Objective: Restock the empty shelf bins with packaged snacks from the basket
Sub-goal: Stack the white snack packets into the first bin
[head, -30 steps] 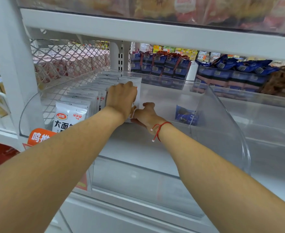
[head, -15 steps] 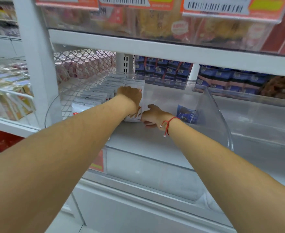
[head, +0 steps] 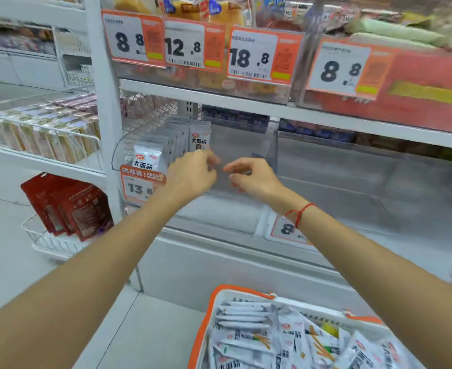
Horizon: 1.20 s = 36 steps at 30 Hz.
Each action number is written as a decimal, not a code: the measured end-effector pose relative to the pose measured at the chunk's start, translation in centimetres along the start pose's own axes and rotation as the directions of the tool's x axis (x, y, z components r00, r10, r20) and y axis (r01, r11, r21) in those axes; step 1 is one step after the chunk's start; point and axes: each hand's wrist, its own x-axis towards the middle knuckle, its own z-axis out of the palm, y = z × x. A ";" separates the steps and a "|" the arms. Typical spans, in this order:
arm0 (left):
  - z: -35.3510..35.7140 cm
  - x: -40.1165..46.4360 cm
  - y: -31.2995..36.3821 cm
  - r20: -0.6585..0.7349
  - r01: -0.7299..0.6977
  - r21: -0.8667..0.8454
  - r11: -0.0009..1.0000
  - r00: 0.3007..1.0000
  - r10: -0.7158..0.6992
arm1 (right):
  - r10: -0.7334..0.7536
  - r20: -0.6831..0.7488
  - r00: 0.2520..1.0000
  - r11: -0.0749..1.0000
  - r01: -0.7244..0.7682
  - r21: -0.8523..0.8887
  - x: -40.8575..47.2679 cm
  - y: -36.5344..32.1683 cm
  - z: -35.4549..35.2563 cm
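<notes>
While both arms reached toward the clear shelf bin (head: 246, 145), the left hand (head: 193, 177) and right hand (head: 251, 177) hung just in front of it, each grip loosely curled and empty. White snack packets (head: 166, 145) stood in rows at the bin's left side. Below, more packets filled the orange-rimmed basket (head: 206, 323).

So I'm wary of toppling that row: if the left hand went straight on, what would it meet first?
Probably the white snack packets standing in the clear bin, just beyond the left hand; depth is unclear.
</notes>
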 end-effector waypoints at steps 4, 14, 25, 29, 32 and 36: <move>0.2 -6.1 1.6 0.035 0.011 -0.104 0.994 0.999 -0.008 | 0.069 0.100 0.993 0.997 -0.065 -0.039 -6.7 1.2 -1.7; 10.1 -17.8 2.9 0.407 0.108 -0.175 0.979 0.913 -0.029 | 0.315 0.416 0.853 0.933 -0.197 -0.301 -20.8 11.6 -0.9; 21.3 -27.4 -1.1 0.784 -0.022 0.002 1.000 0.621 0.012 | 0.541 0.341 0.768 0.818 -0.387 -0.427 -32.0 23.3 3.4; 22.0 -27.0 -0.9 0.834 -0.146 0.041 0.988 0.550 0.047 | 0.537 0.371 0.758 0.787 -0.293 -0.543 -32.4 23.5 4.7; 22.3 -26.7 -0.8 0.866 -0.169 0.062 0.984 0.499 0.031 | 0.512 0.357 0.781 0.800 -0.283 -0.528 -32.6 23.4 5.2; 22.3 -26.9 -0.5 0.818 -0.225 0.086 0.970 0.573 0.060 | 0.489 0.366 0.792 0.846 -0.330 -0.419 -31.7 23.7 4.3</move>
